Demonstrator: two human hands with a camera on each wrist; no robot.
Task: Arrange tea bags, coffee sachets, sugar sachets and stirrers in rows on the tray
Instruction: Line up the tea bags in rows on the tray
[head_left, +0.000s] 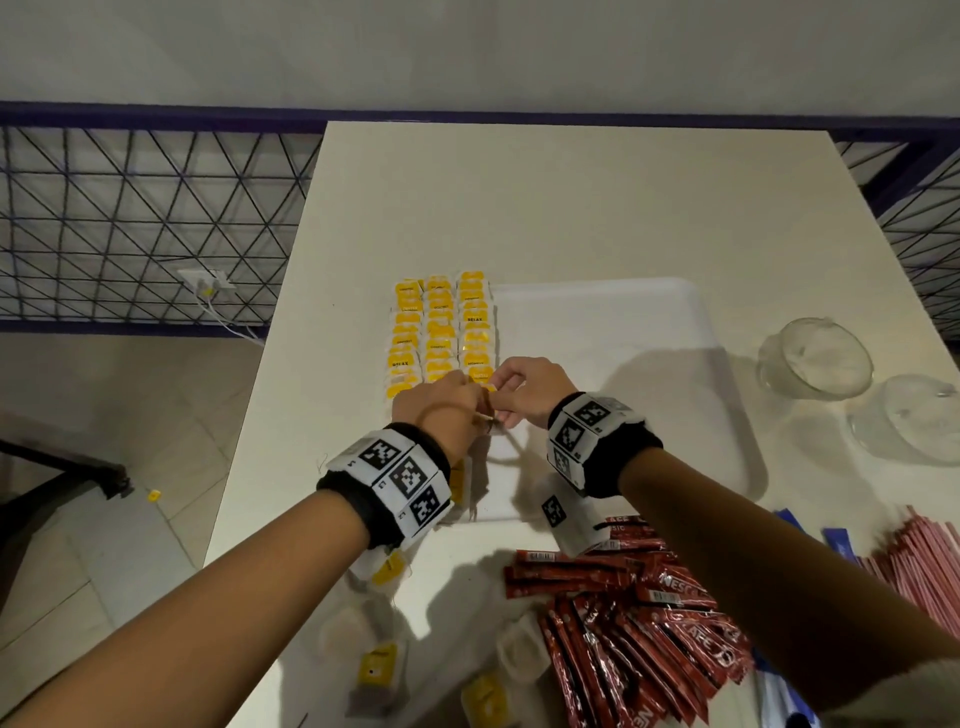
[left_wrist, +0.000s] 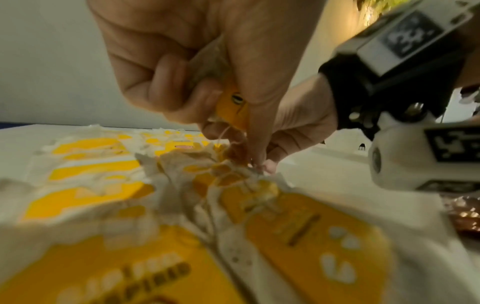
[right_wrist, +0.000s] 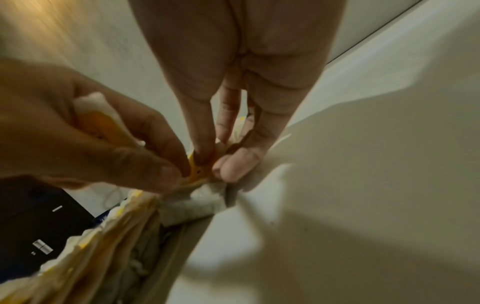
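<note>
the tea-bag step is in hand: three rows of tea bags (head_left: 439, 332) fill the 9 o'clock side of the white tray (head_left: 727, 415) on the worktop (head_left: 571, 208). at the rows' near end the left hand (head_left: 441, 410) has its grip curled round a tea bag (left_wrist: 231, 107), while the right hand (head_left: 524, 389) pinches what seems to be its tangled string; blur hides the detail. next, i judge, free the string and lay the bag flat in line. coffee sachets (head_left: 639, 623) and stirrers (head_left: 914, 561) wait at 5 o'clock, off the tray.

Tray's (head_left: 727, 332) near-left corner behind hands (head_left: 485, 400)
</note>
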